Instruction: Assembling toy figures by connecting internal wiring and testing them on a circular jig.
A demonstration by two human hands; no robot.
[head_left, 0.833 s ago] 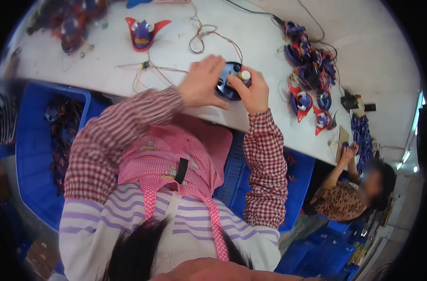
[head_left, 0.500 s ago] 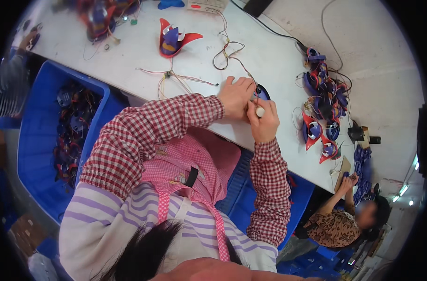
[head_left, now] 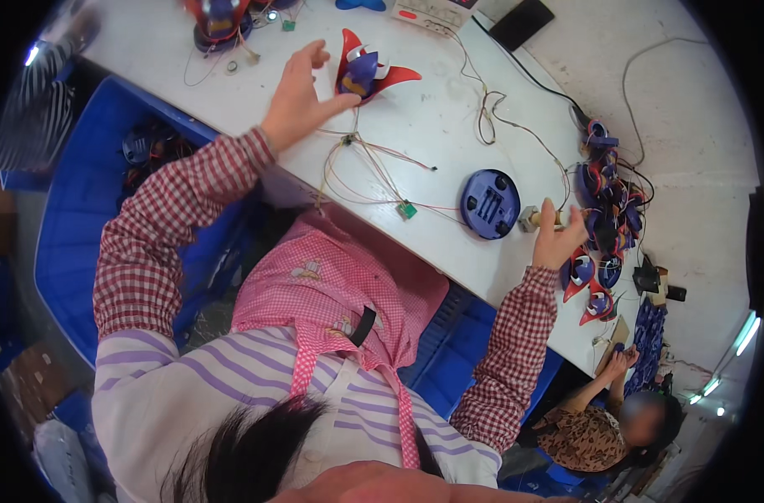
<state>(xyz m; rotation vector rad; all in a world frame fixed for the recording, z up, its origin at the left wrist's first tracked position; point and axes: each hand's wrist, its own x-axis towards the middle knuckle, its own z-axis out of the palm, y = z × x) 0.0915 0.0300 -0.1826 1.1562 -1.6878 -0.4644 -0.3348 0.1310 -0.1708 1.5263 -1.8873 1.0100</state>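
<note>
My left hand (head_left: 302,96) is raised over the table with fingers spread, beside a red and purple toy piece (head_left: 361,74) with white parts. It appears to hold nothing. My right hand (head_left: 558,239) has its fingers apart next to a small metal and tan cylindrical piece (head_left: 529,220), and I see no grip on it. Between the hands lies a round dark purple base (head_left: 491,204), with black round feet and a slotted middle facing up. Thin wires run from it to a small green circuit board (head_left: 407,210) and a wire bundle (head_left: 348,140).
A pile of purple and red toy parts (head_left: 604,180) lies along the table's right side. A white powered box (head_left: 432,12) with cables stands at the back. On the left is a blue bin (head_left: 72,218) of parts. Another person (head_left: 600,427) works at the lower right.
My hands were together over the purple base, the right holding a small white-ended piece. They have parted: left moved up-left to the toy piece, right moved rightward and opened.
</note>
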